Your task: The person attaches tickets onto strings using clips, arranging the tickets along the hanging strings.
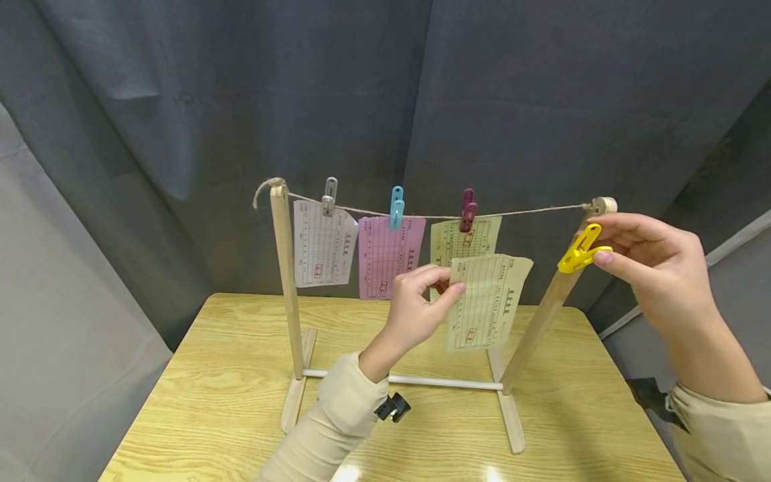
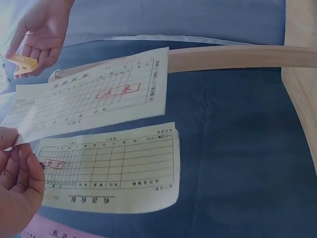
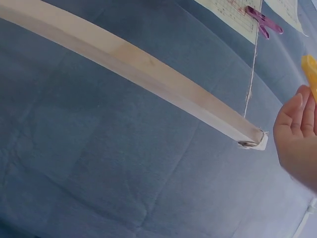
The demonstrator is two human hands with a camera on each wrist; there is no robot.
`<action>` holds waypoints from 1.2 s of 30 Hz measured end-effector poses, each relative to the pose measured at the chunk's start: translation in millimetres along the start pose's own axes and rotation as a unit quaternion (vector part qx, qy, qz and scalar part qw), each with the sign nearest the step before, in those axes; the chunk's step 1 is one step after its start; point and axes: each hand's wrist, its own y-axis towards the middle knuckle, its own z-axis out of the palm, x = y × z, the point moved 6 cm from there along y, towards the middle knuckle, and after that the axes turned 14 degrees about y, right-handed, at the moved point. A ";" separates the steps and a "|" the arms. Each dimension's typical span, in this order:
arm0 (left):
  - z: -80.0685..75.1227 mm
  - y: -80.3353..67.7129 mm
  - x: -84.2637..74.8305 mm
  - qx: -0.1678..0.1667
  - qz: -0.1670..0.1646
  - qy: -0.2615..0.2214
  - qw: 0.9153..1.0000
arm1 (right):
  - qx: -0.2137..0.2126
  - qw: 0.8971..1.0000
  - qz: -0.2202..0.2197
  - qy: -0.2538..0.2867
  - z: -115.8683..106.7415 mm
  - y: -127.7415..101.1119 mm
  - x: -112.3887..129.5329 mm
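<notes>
My left hand (image 1: 421, 301) pinches a pale yellow-green receipt slip (image 1: 488, 304) by its left edge, in front of the line. A yellow clothespin (image 1: 581, 251) is pinched between the thumb and fingers of my right hand (image 1: 668, 268), beside the top of the right post. Behind the held slip, a similar receipt (image 2: 109, 168) hangs from the twine (image 1: 536, 211) under a dark red clothespin (image 1: 468, 209). Further left hang a pink slip (image 1: 391, 254) under a blue clothespin (image 1: 396, 207) and a white slip (image 1: 322, 244) under a grey clothespin (image 1: 329, 196).
The twine spans two wooden posts, left (image 1: 286, 281) and right (image 1: 545, 314), joined low down by a white rod (image 1: 446, 382). Their feet stand on a wood-grain table (image 1: 211, 402). A dark grey curtain (image 1: 337, 87) hangs behind the rack.
</notes>
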 end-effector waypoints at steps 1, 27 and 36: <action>1.2 1.4 -0.2 -0.001 0.000 0.001 1.000 | -0.004 1.000 -0.002 -0.004 0.0 1.8 1.4; 48.0 36.7 -20.5 -0.047 -0.021 0.021 0.998 | -0.061 0.998 0.009 -0.021 -31.0 53.9 6.0; 60.5 42.0 -16.1 -0.060 -0.032 0.045 0.997 | -0.056 0.998 0.033 -0.011 -38.6 66.5 2.0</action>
